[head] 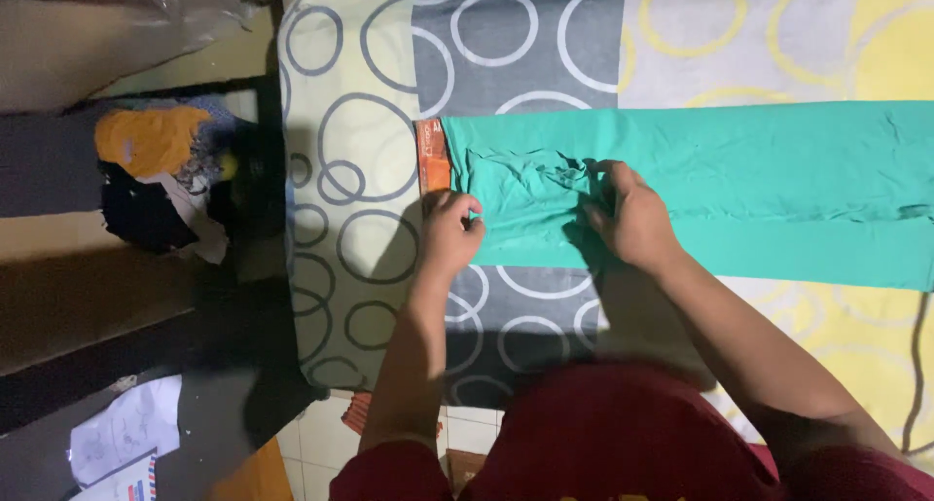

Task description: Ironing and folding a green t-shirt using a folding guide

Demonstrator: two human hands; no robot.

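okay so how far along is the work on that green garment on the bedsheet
Done: the green garment lies spread flat along the ring-patterned sheet, its long part mostly smooth. In hand: the left hand pinches the edge near the orange waistband, and the right hand presses the bunched fabric beside it. Left: that crumpled patch isn't flat, and no fold shows.

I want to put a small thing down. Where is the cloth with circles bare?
Bare cloth lies left of the orange band, above the green garment, and below it at far right. It is crowded where the left hand and right hand pinch the garment, and at the pile left.
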